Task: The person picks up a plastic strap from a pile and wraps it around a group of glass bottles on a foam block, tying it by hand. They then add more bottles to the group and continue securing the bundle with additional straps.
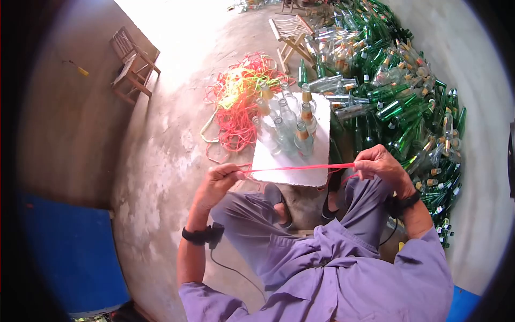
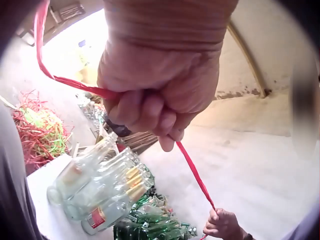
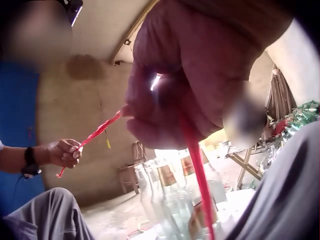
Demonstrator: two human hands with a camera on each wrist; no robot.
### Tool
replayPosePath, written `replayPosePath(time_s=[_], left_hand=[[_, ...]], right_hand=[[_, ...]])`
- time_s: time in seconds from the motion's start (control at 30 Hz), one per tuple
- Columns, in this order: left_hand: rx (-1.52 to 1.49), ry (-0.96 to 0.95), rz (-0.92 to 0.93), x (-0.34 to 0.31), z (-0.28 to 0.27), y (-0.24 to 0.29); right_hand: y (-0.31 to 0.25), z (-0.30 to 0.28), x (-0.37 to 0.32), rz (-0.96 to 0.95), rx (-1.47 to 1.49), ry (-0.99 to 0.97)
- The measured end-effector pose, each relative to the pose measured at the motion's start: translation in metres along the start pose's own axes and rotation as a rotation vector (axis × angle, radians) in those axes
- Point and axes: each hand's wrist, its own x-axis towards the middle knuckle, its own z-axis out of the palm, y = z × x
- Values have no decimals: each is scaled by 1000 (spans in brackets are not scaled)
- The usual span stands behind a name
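Observation:
A red plastic strip (image 1: 292,168) runs taut and almost level between the two hands, above the near end of a white board (image 1: 289,176). The left hand (image 1: 224,176) grips one end with curled fingers; in the left wrist view a loose tail of the strip trails from its other side. Thumb and fingers of the right hand (image 1: 374,162) pinch the other end, and a tail hangs below it in the right wrist view. Beyond the strip, several clear glass bottles (image 1: 287,115) stand grouped upright on the board, some with gold neck labels.
Tangled red and yellow-green strips (image 1: 244,96) lie on the floor left of the board. A large heap of green and clear bottles (image 1: 397,102) lines the right wall. A wooden folding stool (image 1: 292,32) stands beyond the board, and a wooden chair (image 1: 131,70) at the left wall.

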Motion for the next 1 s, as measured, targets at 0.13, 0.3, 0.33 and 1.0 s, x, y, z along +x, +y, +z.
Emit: replayPosePath(time_s=[0.13,0.3,0.33,1.0], left_hand=[[15,146,-45,25,-39,-21],[-274,427,39,83,-72,-22],[-390,482,56,97,-76,-22],[41,164,-559,210,14,-157]], right_hand=[[-5,-32,13,17,-252,34],[-16,-70,41,21,-269,163],[-16,-74,50,-13,-247,220],[162,-86,294,167,364,529]])
